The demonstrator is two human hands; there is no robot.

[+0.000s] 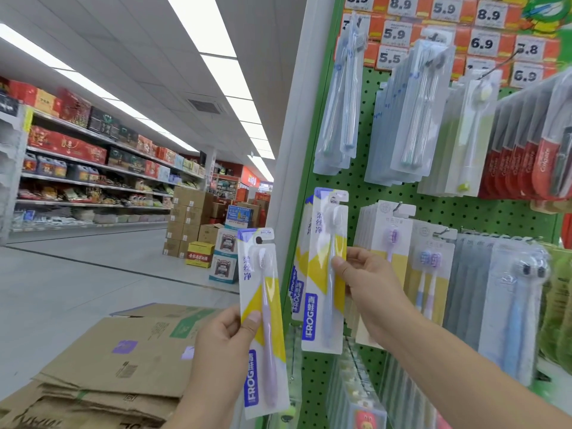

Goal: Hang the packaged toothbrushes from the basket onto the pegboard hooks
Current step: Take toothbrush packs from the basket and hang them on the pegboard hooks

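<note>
We see a green pegboard [365, 187] beyond our fingers, its hooks carrying rows of toothbrush packs [411, 119]; a yellow-and-white pack [325, 274] hangs by our right fingertips [339, 263].

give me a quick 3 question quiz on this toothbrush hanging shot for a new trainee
1. True or false: the left hand holds a FROG pack with a pink toothbrush clear of the pegboard.
2. What is the right hand gripping?
A. a price tag
B. the FROG pack with a blue toothbrush at the board
C. a Colgate pack
3. Fill in: the flattened cardboard boxes lie to the person's ____.

Key
1. True; the thumb presses its front.
2. B; thumb on its front edge, other fingers behind.
3. Left, below the pink pack.
</note>
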